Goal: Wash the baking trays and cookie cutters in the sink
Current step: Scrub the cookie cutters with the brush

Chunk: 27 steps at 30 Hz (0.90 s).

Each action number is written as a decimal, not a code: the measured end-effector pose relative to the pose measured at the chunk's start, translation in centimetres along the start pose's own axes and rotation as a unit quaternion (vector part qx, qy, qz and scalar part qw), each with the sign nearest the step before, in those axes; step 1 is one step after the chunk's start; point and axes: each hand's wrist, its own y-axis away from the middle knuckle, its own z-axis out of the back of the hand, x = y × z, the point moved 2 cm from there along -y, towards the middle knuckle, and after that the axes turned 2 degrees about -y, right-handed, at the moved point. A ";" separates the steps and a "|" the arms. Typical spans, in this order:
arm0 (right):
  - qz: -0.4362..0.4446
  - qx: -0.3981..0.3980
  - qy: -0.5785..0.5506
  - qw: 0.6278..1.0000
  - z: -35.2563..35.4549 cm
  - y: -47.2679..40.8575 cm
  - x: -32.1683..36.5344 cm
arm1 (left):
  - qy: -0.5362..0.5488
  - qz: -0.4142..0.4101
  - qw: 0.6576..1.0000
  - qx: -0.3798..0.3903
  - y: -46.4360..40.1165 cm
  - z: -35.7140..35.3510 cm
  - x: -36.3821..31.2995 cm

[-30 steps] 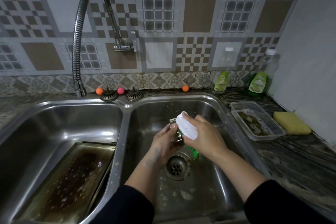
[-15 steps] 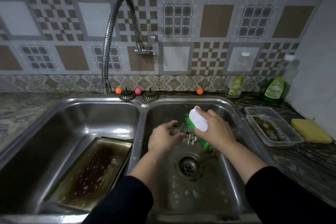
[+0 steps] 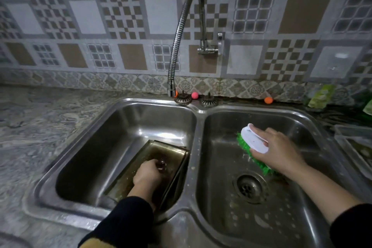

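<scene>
Two hands work at the sink (image 3: pixel 199 115). Left hand (image 3: pixel 148 173), fingers curled on something small, rests on the baking tray (image 3: pixel 128 179) in its left basin. Right hand (image 3: pixel 276 151) grips a brush (image 3: pixel 254 144) in the right basin.

The scene is dim and grainy. Glare sits on the sink (image 3: pixel 201 115) wall near 12 o'clock. Motion blur smears the worktop (image 3: pixel 30 127) at 9 o'clock and the bottles (image 3: pixel 322 96) at 3 o'clock. Tiles (image 3: pixel 88 16) bow toward the edges.

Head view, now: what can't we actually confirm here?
- Left hand, over the baking tray: the small dark thing at its fingertips is blurred and mostly covered, so it can't be identified.
- Scrub brush: the right hand hides most of its body.
- Clear container: cut off by the right edge.
- Green bottles: blurred, labels unreadable.
</scene>
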 end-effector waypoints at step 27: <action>-0.225 -0.063 -0.048 0.971 13.3 2.6 -17.2 | -0.028 -0.299 0.945 0.129 4.6 -7.5 -23.8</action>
